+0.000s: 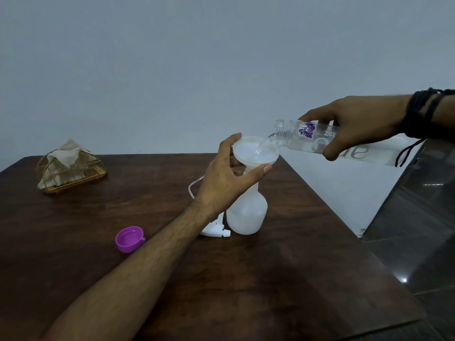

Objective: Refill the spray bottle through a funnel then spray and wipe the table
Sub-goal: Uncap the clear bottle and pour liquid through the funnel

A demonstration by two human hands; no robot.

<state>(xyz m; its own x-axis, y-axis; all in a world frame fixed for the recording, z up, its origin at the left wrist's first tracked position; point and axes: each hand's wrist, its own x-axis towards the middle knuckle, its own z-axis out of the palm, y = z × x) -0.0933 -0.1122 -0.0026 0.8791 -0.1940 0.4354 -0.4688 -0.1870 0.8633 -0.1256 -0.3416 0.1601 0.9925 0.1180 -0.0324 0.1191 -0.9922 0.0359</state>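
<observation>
A person is pouring water into a white spray bottle [247,212] that stands upright near the middle of a dark brown wooden table [283,279]. All places here are given relative to that spray bottle.

A white plastic funnel [254,153] sits in its neck. The left hand [229,178] is closed around the funnel just under its wide round rim, thumb on the near side and fingers curled behind. Above and to the right, the right hand [354,124] grips a clear plastic water bottle [327,141], tipped nearly level, its open threaded mouth just over the funnel's rim. A thin clear stream runs into the bowl.

To do this step well, it seems wise to keep the tilt gentle so the funnel drains as fast as it fills, hold the funnel upright and watch the level through the cloudy wall.

The spray bottle is translucent, matte plastic, pear-shaped with a narrow neck. The water bottle is smooth and glossy, with a purple mark and grey lettering. Touching the spray bottle's base on the left lies the white trigger head [216,230], its thin tube curving behind. Further left lies a purple cap [129,239], open side up. Far to the left, at the back of the table, a gold wire holder [71,173] holds crumpled beige cloth or paper; which, I cannot tell.
</observation>
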